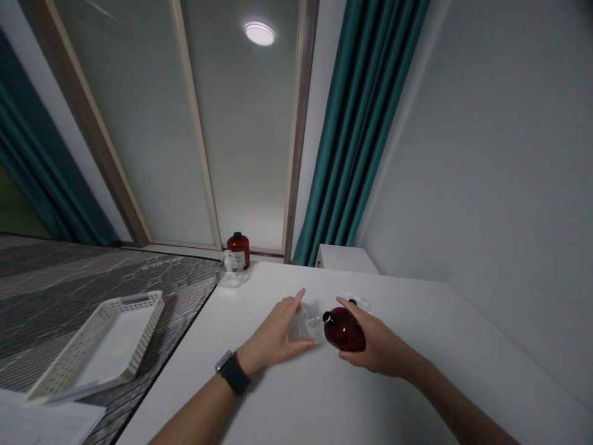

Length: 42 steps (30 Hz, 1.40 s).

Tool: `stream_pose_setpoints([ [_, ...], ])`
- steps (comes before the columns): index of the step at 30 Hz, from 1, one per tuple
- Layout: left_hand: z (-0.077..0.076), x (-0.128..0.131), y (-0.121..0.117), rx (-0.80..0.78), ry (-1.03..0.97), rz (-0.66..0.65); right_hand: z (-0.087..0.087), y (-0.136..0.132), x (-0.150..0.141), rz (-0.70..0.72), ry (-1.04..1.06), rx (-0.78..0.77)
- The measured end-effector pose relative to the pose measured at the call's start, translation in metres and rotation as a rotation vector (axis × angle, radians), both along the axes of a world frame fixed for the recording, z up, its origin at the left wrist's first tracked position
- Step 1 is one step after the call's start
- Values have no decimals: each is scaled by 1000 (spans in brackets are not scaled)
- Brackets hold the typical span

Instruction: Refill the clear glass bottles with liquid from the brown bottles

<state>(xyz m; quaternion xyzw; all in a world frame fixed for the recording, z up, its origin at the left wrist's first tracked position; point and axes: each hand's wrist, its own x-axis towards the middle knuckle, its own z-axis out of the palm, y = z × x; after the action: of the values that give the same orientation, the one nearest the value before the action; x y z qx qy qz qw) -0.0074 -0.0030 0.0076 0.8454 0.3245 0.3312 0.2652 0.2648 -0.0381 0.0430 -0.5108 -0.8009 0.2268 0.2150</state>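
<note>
My right hand is wrapped round a dark red bottle, which is tilted so its uncapped neck points left. My left hand, below a black watch, is closed round a clear, see-through container on the white table. The bottle's mouth is at the container's right edge; whether they touch I cannot tell. A small black cap-like piece and a clear plastic piece show just behind my right hand.
At the table's far left corner are a red bottle with a black cap and a clear tray with a white pump top. A white perforated basket and papers lie to the left. A white cabinet stands behind.
</note>
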Motion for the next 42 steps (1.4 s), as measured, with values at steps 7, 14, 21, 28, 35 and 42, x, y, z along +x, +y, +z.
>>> stream_pose_setpoints([
  [7, -8, 1, 3, 18, 2, 36, 3, 1, -7, 12, -46, -55],
  [14, -10, 3, 4, 13, -1, 15, 15, 1, -9, 27, -75, -92],
  [21, -10, 3, 4, -19, -25, 8, 27, 1, -10, 63, -157, -70],
  [28, -15, 6, 2, -61, -93, -5, 33, 7, -8, 61, -222, -76],
  [35, -25, 10, 0, -94, -166, -9, 45, 8, -7, 78, -281, -80],
  [42, -22, 11, -1, -114, -196, 16, 56, 11, -11, 110, -323, -90],
])
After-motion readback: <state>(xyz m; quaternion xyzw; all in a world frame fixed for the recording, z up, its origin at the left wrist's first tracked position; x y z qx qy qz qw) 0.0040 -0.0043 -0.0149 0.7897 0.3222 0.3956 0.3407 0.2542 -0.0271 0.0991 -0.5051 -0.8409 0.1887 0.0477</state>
